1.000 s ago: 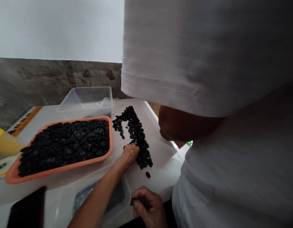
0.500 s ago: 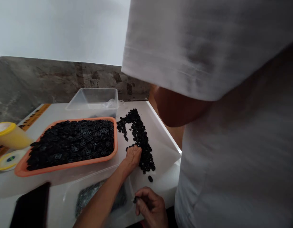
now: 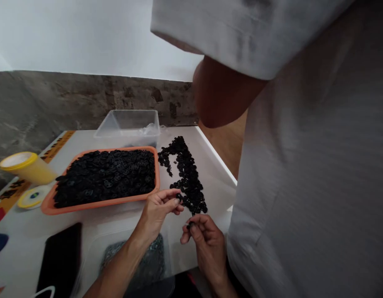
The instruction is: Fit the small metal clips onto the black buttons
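Observation:
My left hand (image 3: 158, 207) pinches a small black oval disc (image 3: 179, 197) between thumb and fingers, just above the near part of a loose pile of similar discs (image 3: 189, 178) on the white table. Lower and to the right, my right hand (image 3: 210, 242) is closed on a tiny dark piece (image 3: 190, 224) with a pale tip; its exact kind I cannot make out. An orange tray (image 3: 101, 205), heaped with black discs (image 3: 113, 174), stands left of the pile. Under my left forearm a transparent bin holds many small shiny metal parts (image 3: 152, 256).
At the back stands a transparent plastic box (image 3: 129, 124). A yellow tub (image 3: 30, 167), its lid (image 3: 32, 197) and a black phone-like slab (image 3: 61, 256) lie at left. Close on the right is a person in a pale shirt (image 3: 287, 186), elbow over the table's edge.
My left hand has come back from the pile toward my right hand with a black disc in its fingers. My right hand has risen a little. The view has shifted slightly.

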Tool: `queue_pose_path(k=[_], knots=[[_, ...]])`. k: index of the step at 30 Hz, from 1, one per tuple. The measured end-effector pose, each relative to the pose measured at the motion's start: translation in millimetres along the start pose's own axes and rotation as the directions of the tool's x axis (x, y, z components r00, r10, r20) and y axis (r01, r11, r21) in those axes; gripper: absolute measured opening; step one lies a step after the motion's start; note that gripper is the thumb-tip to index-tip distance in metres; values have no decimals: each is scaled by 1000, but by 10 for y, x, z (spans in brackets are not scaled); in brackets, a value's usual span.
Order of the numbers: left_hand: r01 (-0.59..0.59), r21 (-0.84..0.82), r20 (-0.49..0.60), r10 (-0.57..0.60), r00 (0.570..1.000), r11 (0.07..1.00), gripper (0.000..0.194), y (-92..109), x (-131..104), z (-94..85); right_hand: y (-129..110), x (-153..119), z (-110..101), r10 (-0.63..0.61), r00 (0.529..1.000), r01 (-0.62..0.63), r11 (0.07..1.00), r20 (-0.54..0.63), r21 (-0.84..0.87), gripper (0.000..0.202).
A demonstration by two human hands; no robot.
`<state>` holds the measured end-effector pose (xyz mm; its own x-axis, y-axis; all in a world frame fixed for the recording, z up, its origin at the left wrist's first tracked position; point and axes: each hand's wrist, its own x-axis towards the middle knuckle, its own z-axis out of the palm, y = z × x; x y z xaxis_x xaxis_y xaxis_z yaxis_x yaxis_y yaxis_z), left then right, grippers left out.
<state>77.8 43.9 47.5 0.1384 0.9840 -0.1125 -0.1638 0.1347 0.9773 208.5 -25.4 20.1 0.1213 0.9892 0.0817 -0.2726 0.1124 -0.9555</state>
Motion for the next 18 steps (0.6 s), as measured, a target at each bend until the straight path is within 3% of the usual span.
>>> queue_pose_path(k=[4, 7, 12, 18], knots=[[37, -214, -50, -48, 998, 976, 28, -11, -327, -124, -79, 37, 118, 19, 999, -21, 999, 42, 39, 16], [23, -232, -71, -41, 997, 973, 26, -107, -541, -214, -133, 35, 199, 47, 992, -54, 997, 116, 56, 17], [10, -63, -152, -19, 988, 998, 25, -208, -819, -370, -93, -22, 307, 105, 979, -110, 994, 175, 23, 14], [-135, 271, -126, 174, 977, 953, 34, -212, -1006, -496, -37, -76, 423, 149, 956, -164, 986, 251, 41, 16]])
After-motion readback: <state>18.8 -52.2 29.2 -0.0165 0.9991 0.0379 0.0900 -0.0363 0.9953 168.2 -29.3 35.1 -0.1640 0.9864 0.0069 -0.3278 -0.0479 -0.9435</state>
